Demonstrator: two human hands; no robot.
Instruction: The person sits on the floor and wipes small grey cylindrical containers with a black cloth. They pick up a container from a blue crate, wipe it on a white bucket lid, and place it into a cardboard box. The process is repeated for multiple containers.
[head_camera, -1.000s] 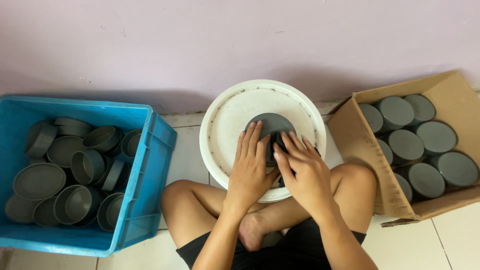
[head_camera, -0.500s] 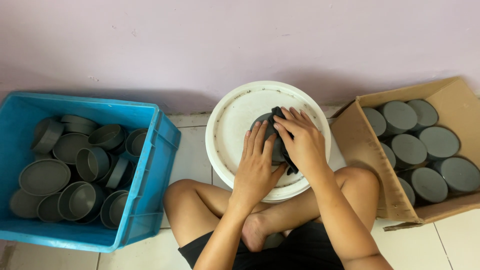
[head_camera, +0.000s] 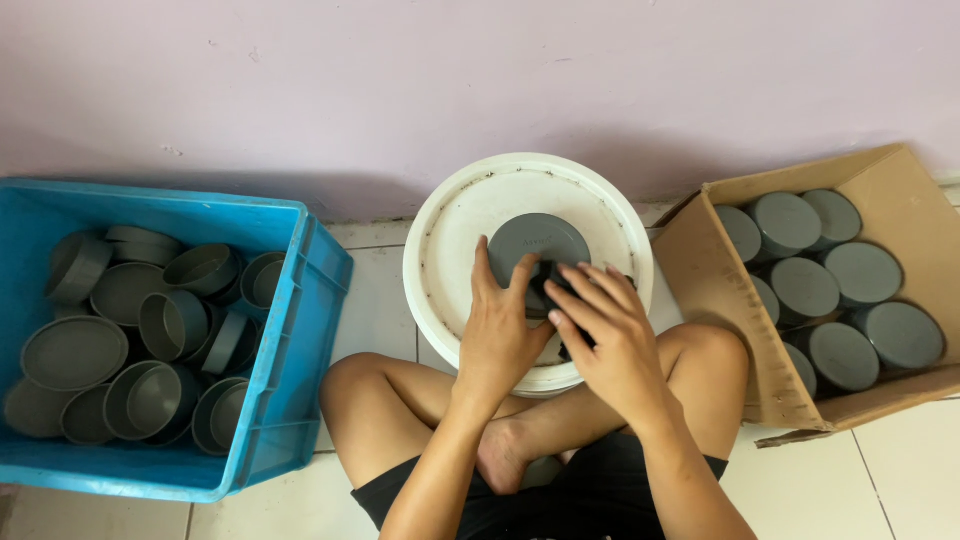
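Your left hand (head_camera: 497, 330) lay flat, fingers spread, on the grey cap (head_camera: 536, 245) atop the white bucket lid (head_camera: 450, 250); your right hand (head_camera: 612, 335) gripped a dark object (head_camera: 549, 283) just beside those fingers.

I sit on the floor (head_camera: 385, 290) with my legs crossed. A bucket lid (head_camera: 460, 230) lies in front of my legs, near the wall (head_camera: 480, 80). A round cap (head_camera: 535, 238) sits on the middle of the lid. My left hand (head_camera: 497, 335) rests on the cap and the lid. My right hand (head_camera: 610, 335) is just beside it, on a small dark thing (head_camera: 548, 280). A crate (head_camera: 290, 340) stands to my left with many caps (head_camera: 140, 330) in it. A box (head_camera: 880, 180) stands to my right, and more caps (head_camera: 840, 300) lie in it side by side.
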